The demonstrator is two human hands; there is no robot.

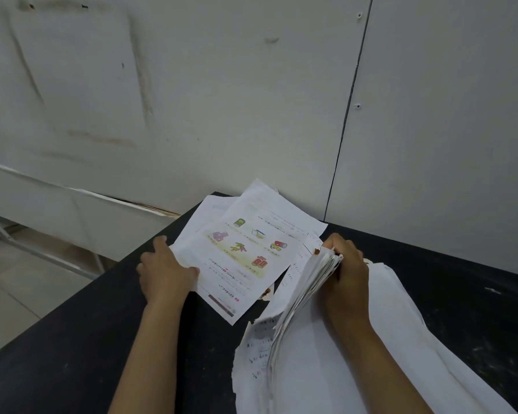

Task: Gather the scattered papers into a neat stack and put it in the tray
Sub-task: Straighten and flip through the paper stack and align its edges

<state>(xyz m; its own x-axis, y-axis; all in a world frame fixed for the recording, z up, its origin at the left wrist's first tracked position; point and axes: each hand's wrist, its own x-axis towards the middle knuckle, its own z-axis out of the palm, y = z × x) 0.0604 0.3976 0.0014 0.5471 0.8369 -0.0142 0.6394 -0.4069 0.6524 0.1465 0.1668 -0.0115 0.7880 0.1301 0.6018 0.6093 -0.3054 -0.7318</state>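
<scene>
A printed sheet with small colour pictures [240,258] lies on top of a few loose white papers [269,204] at the far corner of the black table [72,339]. My left hand [165,270] pinches the left edge of that printed sheet, thumb on top. My right hand [346,264] grips the far end of a thick bundle of papers [305,297], which stands tilted on its edge. A sheet with handwriting [259,348] lies under the bundle. No tray is in view.
Large white sheets [401,339] spread over the table on the right, under my right forearm. A pale wall [251,100] closes off the table at the back. To the left the table edge drops to a tiled floor [12,288] with a metal frame [36,252].
</scene>
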